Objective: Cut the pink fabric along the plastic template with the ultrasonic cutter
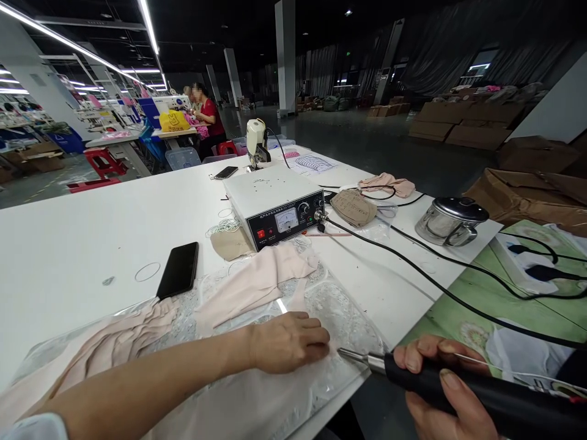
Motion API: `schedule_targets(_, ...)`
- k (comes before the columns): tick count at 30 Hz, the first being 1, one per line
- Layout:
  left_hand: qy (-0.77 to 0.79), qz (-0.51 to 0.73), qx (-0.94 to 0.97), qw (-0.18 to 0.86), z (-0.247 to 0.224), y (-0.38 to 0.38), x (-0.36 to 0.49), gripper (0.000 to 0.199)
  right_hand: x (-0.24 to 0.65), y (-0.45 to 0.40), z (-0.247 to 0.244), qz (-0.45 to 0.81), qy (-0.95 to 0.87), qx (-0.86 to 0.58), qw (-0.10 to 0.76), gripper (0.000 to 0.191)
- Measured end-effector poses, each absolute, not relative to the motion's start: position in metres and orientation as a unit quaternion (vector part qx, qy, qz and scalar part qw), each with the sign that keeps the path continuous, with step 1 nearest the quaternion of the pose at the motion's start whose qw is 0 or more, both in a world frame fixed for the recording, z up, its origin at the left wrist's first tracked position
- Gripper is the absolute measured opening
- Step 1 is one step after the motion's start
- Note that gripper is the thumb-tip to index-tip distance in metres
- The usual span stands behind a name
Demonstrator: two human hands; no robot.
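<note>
My left hand (291,342) lies on the clear sheet with its fingers curled down onto pale pink fabric (247,391); its fingertips are hidden. In my right hand (449,385) is a black ultrasonic welding handpiece (499,391), its metal tip pointing left, just right of my left fingers. A pale pink fabric piece (250,284) lies beyond my left hand, and a pile of similar pieces (114,336) is at the left. They rest on a clear plastic sheet (339,305). Behind them stands a control box (279,201) with a dial, cabled at its front.
A phone (178,269) lies left of the box. A card template (353,208) and a lidded glass mug (452,220) stand to the right. The black cable (413,260) crosses the table's right edge. A power strip (523,263) sits beyond it. A person (208,119) works farther back.
</note>
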State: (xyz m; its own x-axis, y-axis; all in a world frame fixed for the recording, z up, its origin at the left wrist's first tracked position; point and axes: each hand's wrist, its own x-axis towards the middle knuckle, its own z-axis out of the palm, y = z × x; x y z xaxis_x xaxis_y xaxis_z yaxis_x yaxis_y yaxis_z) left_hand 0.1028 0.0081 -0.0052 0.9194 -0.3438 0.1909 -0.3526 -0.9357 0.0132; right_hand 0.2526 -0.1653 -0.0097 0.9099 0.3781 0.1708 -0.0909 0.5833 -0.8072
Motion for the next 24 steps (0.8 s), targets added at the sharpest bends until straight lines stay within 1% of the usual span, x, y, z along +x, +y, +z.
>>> schedule_targets(6,-0.215,0.105,0.971,-0.009,0.001,0.007,0.104,0.029,0.253,-0.166,-0.01,0.131,-0.175,-0.437,0.872,0.018)
schedule_targets(11,-0.216,0.118,0.969,-0.033,0.0,0.006,0.101,0.025,0.256,-0.167,-0.011,0.139,-0.176,-0.436,0.872,0.018)
schedule_targets(14,-0.215,0.107,0.97,-0.028,0.0,0.006,0.1,0.021,0.258,-0.171,-0.013,0.148,-0.185,-0.437,0.868,0.019)
schedule_targets(24,-0.194,0.067,0.979,-0.003,0.004,0.002,0.099,0.023,0.261,-0.177,-0.016,0.174,-0.184,-0.435,0.864,0.018)
